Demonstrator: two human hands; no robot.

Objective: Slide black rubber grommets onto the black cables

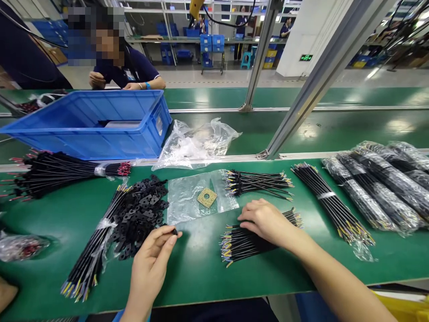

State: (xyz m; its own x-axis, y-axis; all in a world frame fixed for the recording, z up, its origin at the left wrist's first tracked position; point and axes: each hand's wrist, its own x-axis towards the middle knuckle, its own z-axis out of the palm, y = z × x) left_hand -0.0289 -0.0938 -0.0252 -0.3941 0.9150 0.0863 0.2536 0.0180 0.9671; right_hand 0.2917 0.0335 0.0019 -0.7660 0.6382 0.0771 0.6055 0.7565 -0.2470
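Observation:
My left hand (152, 264) pinches a small black part (174, 231) between thumb and fingertips, just right of a heap of flat black plastic pieces (142, 208). My right hand (264, 221) rests on a bunch of short black cables (239, 243) with yellow, blue and white wire ends; its fingers are bent, and whether they grip a cable is hidden. Behind it lies another bunch of short cables (258, 182). Between the hands and the back edge, a clear plastic bag (181, 201) lies flat with a square tan piece (207, 197) on it.
A blue bin (83, 143) and crumpled plastic (197, 145) sit at the back. Taped cable bundles (95, 250) (330, 197) flank the work area. Wrapped bundles (375, 183) lie far right. A metal post (311, 80) rises behind the table. A person (134, 67) sits opposite.

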